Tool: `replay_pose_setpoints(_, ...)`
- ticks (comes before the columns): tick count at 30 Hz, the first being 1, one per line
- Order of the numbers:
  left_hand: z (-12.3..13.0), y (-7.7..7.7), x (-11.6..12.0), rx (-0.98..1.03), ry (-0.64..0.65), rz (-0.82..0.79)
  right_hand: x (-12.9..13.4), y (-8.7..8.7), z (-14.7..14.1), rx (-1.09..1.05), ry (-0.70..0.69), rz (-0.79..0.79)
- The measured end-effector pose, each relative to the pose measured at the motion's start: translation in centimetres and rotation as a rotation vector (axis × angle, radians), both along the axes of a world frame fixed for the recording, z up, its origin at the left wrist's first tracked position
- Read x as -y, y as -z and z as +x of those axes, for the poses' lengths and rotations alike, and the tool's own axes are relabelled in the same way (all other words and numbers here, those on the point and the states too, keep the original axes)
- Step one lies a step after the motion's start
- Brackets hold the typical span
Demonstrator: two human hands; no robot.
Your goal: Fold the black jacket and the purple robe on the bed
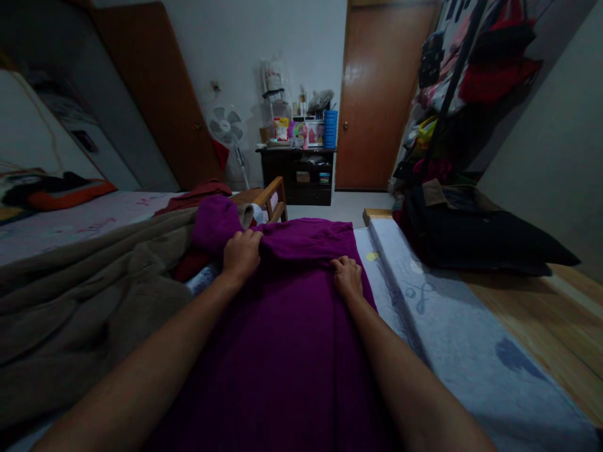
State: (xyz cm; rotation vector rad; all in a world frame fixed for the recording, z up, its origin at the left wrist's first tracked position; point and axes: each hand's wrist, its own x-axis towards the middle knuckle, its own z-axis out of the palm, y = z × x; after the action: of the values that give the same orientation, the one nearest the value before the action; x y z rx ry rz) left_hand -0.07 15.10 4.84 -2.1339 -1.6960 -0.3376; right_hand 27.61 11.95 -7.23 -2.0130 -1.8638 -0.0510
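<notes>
Purple cloth in left hand, right hand, box inside cabinet

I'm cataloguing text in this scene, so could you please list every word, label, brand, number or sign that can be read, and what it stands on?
No text can be read here.
Yellow packet on the dark cabinet: any print is too small.
Pale sheet at left: reddish marks, perhaps lettering, too blurred to read.
Purple cloth: none visible.
</notes>
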Motion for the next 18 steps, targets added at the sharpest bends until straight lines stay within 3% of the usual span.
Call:
replay_pose_setpoints(3,0.2,-1.4,0.0,0.005,0.153,0.231,-0.1,0.1,0.1,0.022,-0.021,-0.028)
replay_pose_setpoints(6,0.5,-1.3,0.3,-0.038,0.315,0.255,-0.2,0.1,0.2,0.026,-0.029,-0.034)
replay_pose_setpoints(8,1.0,-0.4,0.6,-0.118,0.371,0.052,-0.2,0.1,0.2,0.023,-0.024,-0.029)
replay_pose_setpoints(12,1.7,1.5,1.3,-0.153,0.387,-0.63,0.0,0.1,0.1,0.007,-0.003,-0.019)
replay_pose_setpoints(13,1.7,1.8,1.5,-0.097,0.373,-0.698,0.0,0.1,0.0,0.005,0.0,-0.016)
replay_pose_setpoints(15,1.2,2.1,1.9,0.015,0.264,-0.619,0.1,0.1,0.0,0.003,0.003,-0.015)
replay_pose_setpoints(18,0.0,2.6,2.8,0.064,-0.091,-0.376,0.1,-0.1,-0.2,-0.001,0.011,-0.019)
